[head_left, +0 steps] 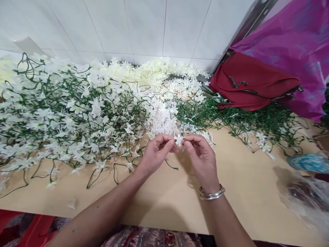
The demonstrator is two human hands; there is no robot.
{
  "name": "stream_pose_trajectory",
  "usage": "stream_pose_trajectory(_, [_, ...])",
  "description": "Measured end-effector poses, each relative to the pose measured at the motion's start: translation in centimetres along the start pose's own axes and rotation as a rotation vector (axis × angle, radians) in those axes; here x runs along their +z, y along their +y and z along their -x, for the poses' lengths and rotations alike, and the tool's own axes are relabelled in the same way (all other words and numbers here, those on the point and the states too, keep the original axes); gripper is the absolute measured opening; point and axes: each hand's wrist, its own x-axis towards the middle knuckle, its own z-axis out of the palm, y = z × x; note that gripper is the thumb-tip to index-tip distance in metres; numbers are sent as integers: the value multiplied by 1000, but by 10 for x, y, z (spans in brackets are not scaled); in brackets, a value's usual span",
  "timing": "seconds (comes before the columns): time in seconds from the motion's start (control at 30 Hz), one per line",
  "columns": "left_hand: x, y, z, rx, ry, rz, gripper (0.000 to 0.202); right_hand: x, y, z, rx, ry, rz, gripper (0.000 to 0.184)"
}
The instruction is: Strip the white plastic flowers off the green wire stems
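My left hand (pixel 154 154) and my right hand (pixel 202 156) meet over the tan tabletop (pixel 164 195), fingers pinched together. Between the fingertips is a small white plastic flower (pixel 179 139). A thin green stem (pixel 171 166) hangs down below the left fingers. A silver bangle (pixel 212 194) circles my right wrist. Just beyond the hands lies a mound of loose white flower pieces (pixel 164 118).
A large heap of green stems with white flowers (pixel 69 113) covers the table's left and back. Bare green stems (pixel 246 120) spread to the right. A red bag (pixel 252 84) and purple plastic (pixel 300 51) stand at the back right; clear plastic bags (pixel 305 195) lie at the right edge.
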Motion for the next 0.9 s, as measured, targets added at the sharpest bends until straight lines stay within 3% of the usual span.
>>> stream_pose_trajectory(0.13, [0,-1,-1,-19,-6,30,37,0,-1,1,-243,-2,216,10])
stream_pose_trajectory(0.27, [1,0,-2,-50,9,123,35,2,0,2,-324,-22,300,21])
stream_pose_trajectory(0.9, [4,-14,0,-22,72,49,38,13,7,7,-176,-29,184,14])
